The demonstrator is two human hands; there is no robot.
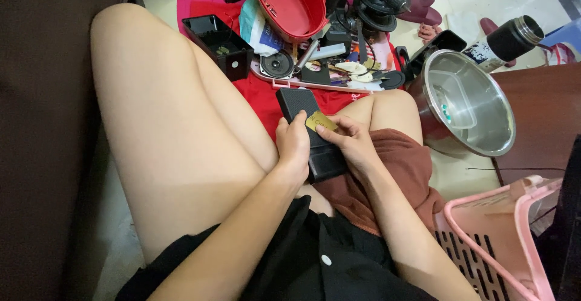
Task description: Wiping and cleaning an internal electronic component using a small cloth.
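Head view: left hand (293, 147) wraps a black rectangular device (311, 134) held over the lap, fingers clenched round its side. Right hand (351, 140) pinches a small gold card (321, 121) w/ thumb & fingertips, resting it on the device's top face. Steel pot (469, 104) sits nearby at right.

I count one red tub (290, 4), one steel pot (469, 104), one pink basket (502, 234) near the pot, one flask (505, 42), one speaker (277, 65).

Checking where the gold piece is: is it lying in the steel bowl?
No, the gold piece is pinched in the right hand over the black box.
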